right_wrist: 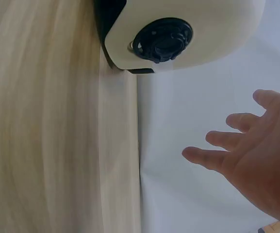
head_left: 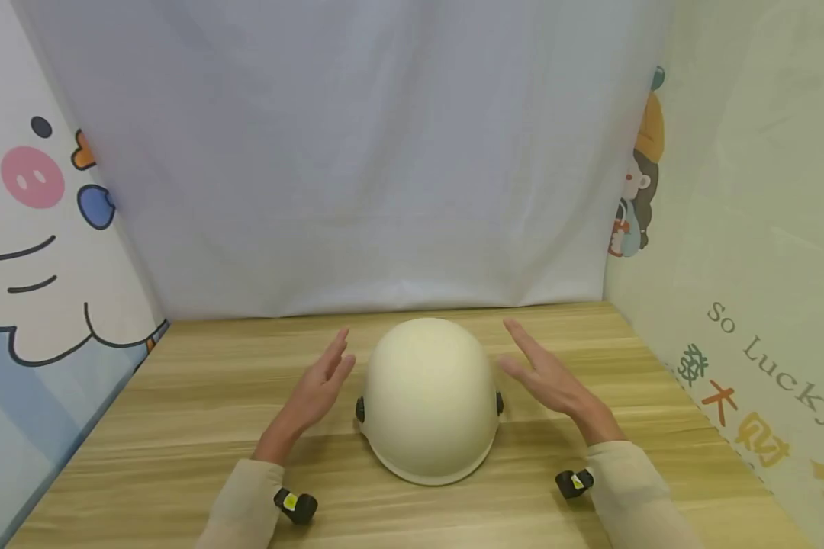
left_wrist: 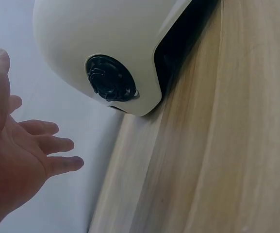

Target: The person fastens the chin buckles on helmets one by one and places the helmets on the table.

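Observation:
A cream-white helmet [head_left: 430, 400] sits dome up in the middle of the wooden table. Each side of its shell carries a round black knob, one in the left wrist view [left_wrist: 110, 78] and one in the right wrist view [right_wrist: 162, 40]. To the left of the helmet my left hand [head_left: 316, 389] is held in the air, fingers extended and apart from the shell. On the other side my right hand [head_left: 549, 379] hovers with straight fingers, palm toward the helmet, also not touching it. The helmet's inside is hidden, apart from a dark strip under its rim.
The wood-grain table [head_left: 178, 412] meets a pale hanging cloth [head_left: 384, 168] at its back edge. A cartoon-printed panel [head_left: 62, 252] stands at the left, and a light green panel with lettering [head_left: 741, 229] at the right. Black wrist cameras [head_left: 297, 506] are strapped near both sleeves.

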`<state>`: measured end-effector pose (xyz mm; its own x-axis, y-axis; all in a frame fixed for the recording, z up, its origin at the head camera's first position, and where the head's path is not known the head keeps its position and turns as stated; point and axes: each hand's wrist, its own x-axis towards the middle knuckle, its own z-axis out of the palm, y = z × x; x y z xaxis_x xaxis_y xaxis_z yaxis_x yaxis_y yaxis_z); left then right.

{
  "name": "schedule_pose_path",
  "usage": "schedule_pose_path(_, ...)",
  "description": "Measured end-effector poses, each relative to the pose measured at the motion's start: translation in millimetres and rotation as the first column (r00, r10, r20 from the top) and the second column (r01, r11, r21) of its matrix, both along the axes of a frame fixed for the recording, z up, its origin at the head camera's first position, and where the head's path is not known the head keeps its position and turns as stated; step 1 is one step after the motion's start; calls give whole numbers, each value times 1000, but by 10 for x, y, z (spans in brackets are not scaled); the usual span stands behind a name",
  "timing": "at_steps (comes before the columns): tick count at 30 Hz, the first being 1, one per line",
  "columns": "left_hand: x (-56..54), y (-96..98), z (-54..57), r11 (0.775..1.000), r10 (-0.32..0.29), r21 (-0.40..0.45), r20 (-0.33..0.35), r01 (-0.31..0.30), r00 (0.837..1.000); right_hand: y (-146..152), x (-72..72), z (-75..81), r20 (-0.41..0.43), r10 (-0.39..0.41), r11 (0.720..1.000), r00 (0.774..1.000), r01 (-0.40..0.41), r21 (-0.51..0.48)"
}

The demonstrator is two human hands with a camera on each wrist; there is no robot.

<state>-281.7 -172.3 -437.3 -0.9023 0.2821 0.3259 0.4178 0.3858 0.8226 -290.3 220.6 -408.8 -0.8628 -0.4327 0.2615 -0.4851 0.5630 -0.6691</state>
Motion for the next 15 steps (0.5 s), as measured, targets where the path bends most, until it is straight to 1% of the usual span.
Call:
schedule_pose_path(4,37,12,-16,999,-31,36,66,29,997,-78,5,-18,26,36,999,999,-35,-25)
schedule_pose_path(6,65,26,-2,998,-49,52,93,45,994,-111,8,-33,46,65,997,997,-63,-46)
schedule_pose_path(9,139,67,84,995,-83,73,116,75,990,-142,18,-54,79,96,993,992,-90,-79)
schedule_pose_path(12,217,101,182,990,-115,91,141,103,983,-158,20,-73,100,103,991,990,-94,-92)
schedule_pose_path(13,235,110,204,989,-125,95,145,112,982,-165,23,-73,103,100,992,990,-91,-93)
schedule_pose_path(15,235,119,200,987,-139,96,158,125,978,-178,25,-72,106,102,991,989,-92,-93)
